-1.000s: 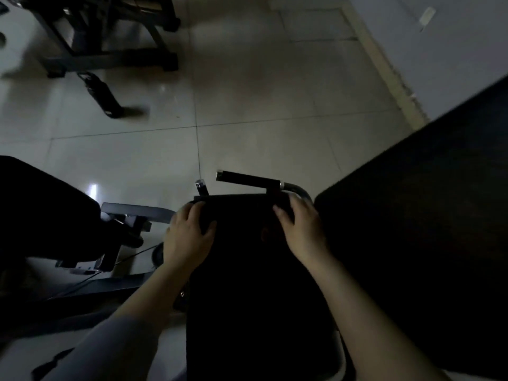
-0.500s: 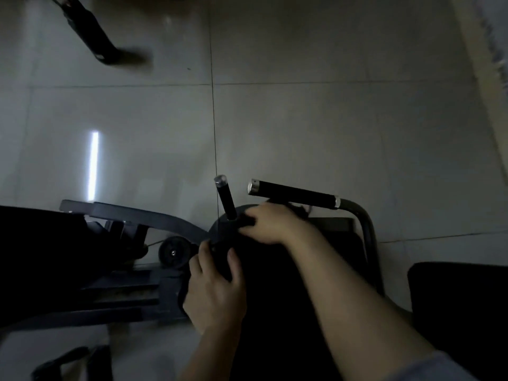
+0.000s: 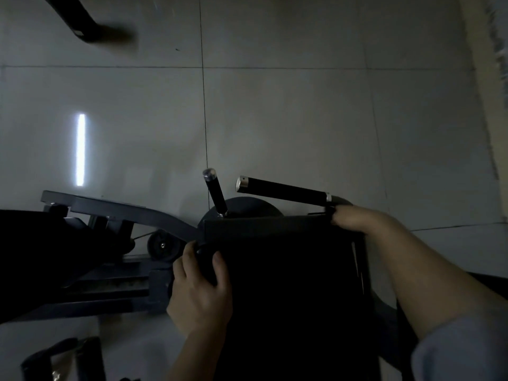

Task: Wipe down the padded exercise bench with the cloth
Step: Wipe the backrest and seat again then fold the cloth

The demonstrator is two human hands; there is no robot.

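Observation:
The black padded bench (image 3: 288, 276) fills the lower middle of the head view, its far end toward the floor. My left hand (image 3: 200, 287) is at the pad's left edge, closed around a dark bunched lump (image 3: 204, 261) that looks like a cloth; the dim light hides its outline. My right hand (image 3: 357, 218) rests on the pad's far right corner with its fingers curled over the edge. Two black handles with silver caps, one upright (image 3: 217, 192) and one lying across (image 3: 283, 191), stick out just beyond the pad's far end.
A dark metal frame with a small wheel (image 3: 162, 244) lies left of the bench. Another dark pad (image 3: 33, 254) sits at the far left. A black bar (image 3: 79, 20) lies on the pale tiled floor (image 3: 302, 119) at top left. A wall base (image 3: 483, 78) runs along the right.
My right hand has slid from the middle of the pad's far end to its far right corner. My left hand stays gripping at the left edge.

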